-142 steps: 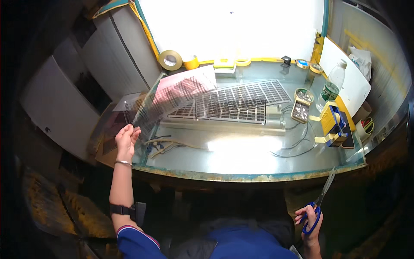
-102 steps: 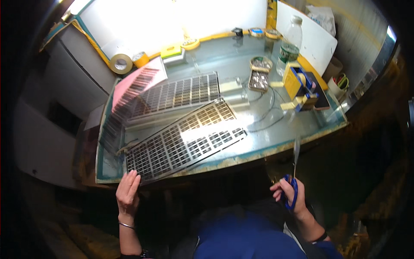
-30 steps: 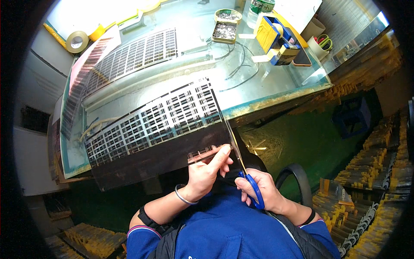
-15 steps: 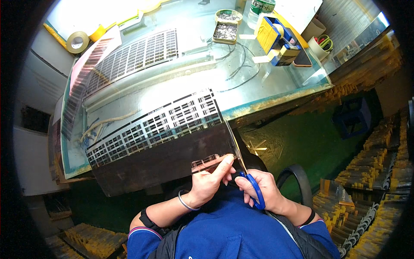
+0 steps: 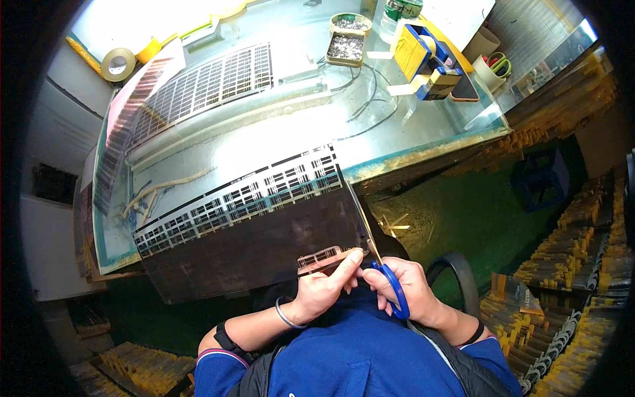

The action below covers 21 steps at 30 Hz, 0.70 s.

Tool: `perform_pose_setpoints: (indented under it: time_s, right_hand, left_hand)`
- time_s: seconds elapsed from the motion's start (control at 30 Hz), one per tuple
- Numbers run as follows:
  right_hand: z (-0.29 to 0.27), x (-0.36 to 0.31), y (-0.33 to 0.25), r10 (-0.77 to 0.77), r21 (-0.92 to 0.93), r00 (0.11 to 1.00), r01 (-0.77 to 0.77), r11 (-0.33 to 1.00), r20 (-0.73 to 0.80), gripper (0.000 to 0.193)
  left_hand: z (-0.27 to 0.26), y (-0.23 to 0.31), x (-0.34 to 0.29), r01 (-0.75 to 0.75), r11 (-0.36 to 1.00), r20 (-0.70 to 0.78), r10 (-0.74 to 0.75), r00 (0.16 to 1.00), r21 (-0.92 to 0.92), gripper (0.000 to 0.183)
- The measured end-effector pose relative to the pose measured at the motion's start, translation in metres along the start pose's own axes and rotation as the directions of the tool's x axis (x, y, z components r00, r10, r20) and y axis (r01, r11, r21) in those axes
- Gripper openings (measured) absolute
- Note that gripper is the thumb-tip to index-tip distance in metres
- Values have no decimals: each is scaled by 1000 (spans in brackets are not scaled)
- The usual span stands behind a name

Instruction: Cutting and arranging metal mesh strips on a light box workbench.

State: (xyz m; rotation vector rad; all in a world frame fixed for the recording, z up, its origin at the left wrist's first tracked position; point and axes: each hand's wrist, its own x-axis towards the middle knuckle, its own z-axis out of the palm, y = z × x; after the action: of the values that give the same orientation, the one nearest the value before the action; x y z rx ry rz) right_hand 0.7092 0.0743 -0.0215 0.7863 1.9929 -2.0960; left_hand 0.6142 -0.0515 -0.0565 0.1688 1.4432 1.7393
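Just past the near edge of the glass table (image 5: 423, 135), our L hand (image 5: 325, 291) is almost closed: thumb on top, fingers curled under, pinching the near R corner of a dark patterned film (image 5: 248, 245). Our R hand (image 5: 407, 284), just beside it, is wrapped round the blue handles of a pair of scissors (image 5: 375, 251); blades point up & away along the film's R end, but we can't tell how far apart they stand. Film's far part, w/ rows of small rectangles, overlies the table; near part hangs out past the edge & looks nearly black, w/ our skin showing thru the pattern nr the L thumb.

Silver bangle (image 5: 289, 313) on our L wrist, black band (image 5: 473, 332) on the R one; blue shirt (image 5: 344, 354) below.

Beyond the film we see a pale cord (image 5: 165, 186) at L, then a long pale tube (image 5: 238, 126), then a 2nd gridded film (image 5: 205, 86) w/ a pink sheet (image 5: 132, 89) to its L. Farther R: 2 small dishes (image 5: 345, 64) of silvery bits, a yellow-&-blue tape dispenser (image 5: 423, 63), a phone (image 5: 467, 94) beside it, & a green-labelled bottle (image 5: 402, 9) behind. Wide tape roll (image 5: 108, 65) in the far L corner. Down R, green floor (image 5: 436, 231) & yellow-edged stacks (image 5: 562, 308).
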Motion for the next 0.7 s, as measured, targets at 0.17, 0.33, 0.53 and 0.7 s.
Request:
perform_pose_setpoints:
  time_s: [0.17, 0.33, 0.53, 0.7]
  right_hand:
    - [-2, 3, -1, 23, 96, 999, -25, 995, 28, 31]
    - [-2, 3, -2, 20, 153, 999, -24, 988, 25, 34]
    - [-5, 4, -4, 37, 183, 999, -43, 982, 39, 34]
    - [-5, 5, -4, 11, 202, 999, -18, 979, 35, 35]
  left_hand:
    - [-1, -3, -4, 36, 999, 41, -37, 998, 24, 18]
    - [-1, -5, -5, 17, 1000, 74, -17, 997, 2, 20]
    - [-2, -4, -6, 57, 996, 87, -62, 994, 66, 22]
    - [1, 0, -8, 59, 996, 138, -68, 988, 64, 23]
